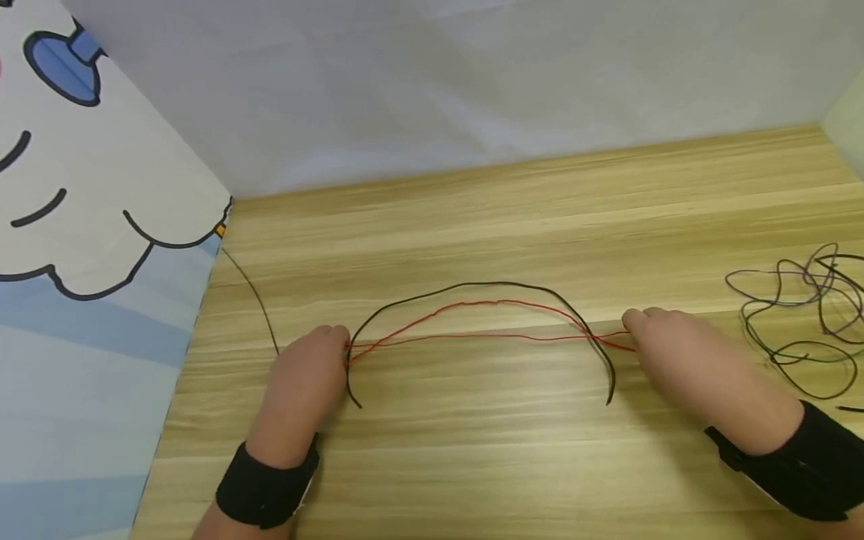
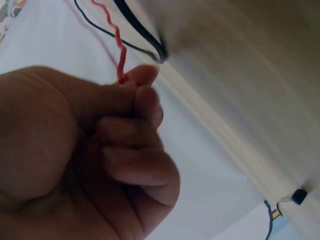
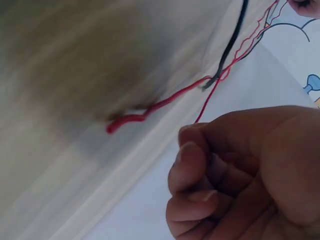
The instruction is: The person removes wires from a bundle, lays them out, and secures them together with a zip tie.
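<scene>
Two red strands of wire stretch across the wooden table between the hands: one bowed upward [image 1: 499,301], the other a straighter strand [image 1: 520,336]. At the left, my left hand [image 1: 304,375] pinches red wire [image 2: 121,55] between thumb and fingertips, its other fingers curled. My right hand [image 1: 695,367] pinches the thin red strand [image 3: 206,102] with thumb and forefinger. A thicker red end [image 3: 165,101] runs loose past those fingers, over the tabletop. Behind the strands arcs a black wire [image 1: 499,283], crossing them near each hand, both its ends toward the person.
A tangle of black, green and purple wires [image 1: 820,396] lies on the table at the right. Past the left hand curves a thin dark wire [image 1: 260,300]. White sheeting [image 1: 472,90] rises along the table's back edge, and a cartoon-printed panel [image 1: 88,375] borders its left side.
</scene>
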A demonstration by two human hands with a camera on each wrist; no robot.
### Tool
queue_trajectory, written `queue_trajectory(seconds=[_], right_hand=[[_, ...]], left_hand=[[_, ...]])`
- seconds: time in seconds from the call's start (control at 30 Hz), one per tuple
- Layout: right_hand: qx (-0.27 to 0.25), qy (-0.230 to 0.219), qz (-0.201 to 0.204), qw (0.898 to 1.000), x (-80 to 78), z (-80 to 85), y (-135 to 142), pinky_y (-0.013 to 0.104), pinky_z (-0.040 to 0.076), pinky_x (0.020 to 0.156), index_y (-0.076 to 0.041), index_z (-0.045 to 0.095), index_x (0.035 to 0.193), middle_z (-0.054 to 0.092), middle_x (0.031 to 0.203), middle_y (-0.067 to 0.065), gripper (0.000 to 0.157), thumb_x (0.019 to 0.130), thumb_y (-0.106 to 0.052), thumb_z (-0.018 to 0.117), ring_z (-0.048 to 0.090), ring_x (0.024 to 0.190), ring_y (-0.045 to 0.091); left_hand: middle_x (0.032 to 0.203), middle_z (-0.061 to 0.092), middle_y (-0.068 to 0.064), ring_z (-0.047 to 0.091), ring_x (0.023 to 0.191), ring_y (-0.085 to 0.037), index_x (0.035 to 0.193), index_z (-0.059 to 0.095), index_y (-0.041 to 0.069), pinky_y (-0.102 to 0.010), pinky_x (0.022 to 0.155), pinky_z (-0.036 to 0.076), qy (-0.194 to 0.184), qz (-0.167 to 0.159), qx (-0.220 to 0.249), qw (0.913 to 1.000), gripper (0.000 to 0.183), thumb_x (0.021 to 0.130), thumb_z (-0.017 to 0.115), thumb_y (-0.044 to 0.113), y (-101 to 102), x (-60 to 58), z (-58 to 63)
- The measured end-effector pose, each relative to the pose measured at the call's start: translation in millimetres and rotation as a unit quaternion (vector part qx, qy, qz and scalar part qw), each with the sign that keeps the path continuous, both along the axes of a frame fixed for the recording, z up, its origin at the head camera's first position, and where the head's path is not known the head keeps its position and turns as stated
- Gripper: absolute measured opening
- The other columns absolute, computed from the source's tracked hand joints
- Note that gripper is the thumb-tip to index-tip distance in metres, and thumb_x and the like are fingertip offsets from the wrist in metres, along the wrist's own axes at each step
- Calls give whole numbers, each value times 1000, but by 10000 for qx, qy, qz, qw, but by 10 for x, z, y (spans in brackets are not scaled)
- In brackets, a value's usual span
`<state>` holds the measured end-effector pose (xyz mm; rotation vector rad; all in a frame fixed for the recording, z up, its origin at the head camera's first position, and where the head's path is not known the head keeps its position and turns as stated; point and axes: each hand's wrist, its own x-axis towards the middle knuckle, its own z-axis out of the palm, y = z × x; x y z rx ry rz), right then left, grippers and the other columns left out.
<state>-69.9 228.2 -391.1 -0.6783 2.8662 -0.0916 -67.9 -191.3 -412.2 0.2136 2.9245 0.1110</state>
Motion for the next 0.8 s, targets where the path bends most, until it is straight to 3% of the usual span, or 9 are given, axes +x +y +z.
queue_trajectory(seconds=[0.13, 0.3, 0.5, 0.67, 0.73, 0.8], right_hand=[[-103, 45, -110, 9999, -27, -44, -22, 36, 45, 45, -4, 49, 81, 53, 59, 4, 13, 87, 6, 56, 53, 52, 20], [16, 298, -32, 9995, -18, -74, -44, 37, 46, 42, -6, 54, 77, 56, 60, 4, 12, 85, 1, 60, 54, 50, 19], [111, 317, -5, 9994, -9, -79, -66, 40, 47, 44, -6, 60, 76, 60, 62, 4, 8, 83, -6, 64, 57, 51, 21], [52, 362, -14, 9993, -9, -92, -69, 43, 48, 48, -7, 62, 77, 63, 64, 4, 8, 84, -9, 65, 59, 55, 23], [13, 406, 12, 9992, -7, -90, -71, 44, 49, 50, -7, 62, 77, 63, 66, 5, 8, 84, -9, 66, 60, 57, 24], [-36, 478, 44, 9988, -2, -86, -70, 45, 51, 53, -7, 63, 78, 65, 68, 5, 7, 84, -9, 66, 61, 61, 26]], left_hand=[[83, 64, -12, 61, 73, -30, 95, 64, 6, -46, 60, 52, -69, -17, 12, 10000, 12, 92, 54, 0, 3, -31, -28], [77, 63, -10, 60, 68, -29, 87, 61, 9, -46, 54, 50, -90, -126, -22, 9999, 11, 95, 54, 6, 36, -46, -32], [68, 56, -8, 56, 60, -27, 79, 56, 8, -44, 51, 48, 249, -322, -11, 9992, 19, 96, 52, 14, 49, -32, -48], [88, 56, -12, 53, 81, -31, 99, 63, 4, -48, 69, 48, 823, -644, -56, 9945, 21, 93, 58, 24, 98, -14, -45], [98, 57, -12, 52, 89, -31, 107, 64, 6, -49, 76, 46, 962, -970, 77, 9906, 25, 90, 60, 24, 189, 9, -33], [108, 59, -10, 53, 99, -29, 115, 63, 8, -49, 85, 46, 868, -1457, 389, 9847, 31, 88, 62, 24, 350, 46, -22]])
